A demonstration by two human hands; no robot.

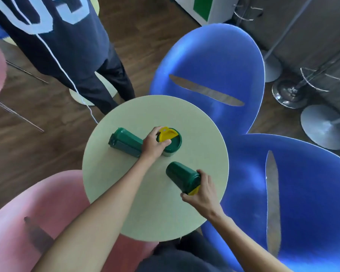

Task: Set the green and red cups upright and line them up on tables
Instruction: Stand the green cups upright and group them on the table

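Large pale block letters run across the dark top of a person point(53, 36) standing at the upper left of the frame, but they are cut off by the edge and I cannot read a word. The cups carry no writing that I can make out.

Three dark green cups sit on the round pale green table point(126, 203) in the middle of the frame. The upright cup point(172, 146) stands near the table's centre, its green lid topped with a yellow flap. My left hand point(154, 144) is closed around its rim and lid. Just left of that hand, the lying cup point(125, 143) rests on its side, its base pointing to the upper left. Lower right, the tilted cup point(183, 176) leans with its base towards the upper left and a yellow edge showing at its lid end; my right hand point(201, 190) grips that end.

Blue chairs point(214, 55) fill the right side, and a pink chair point(37, 213) the lower left.
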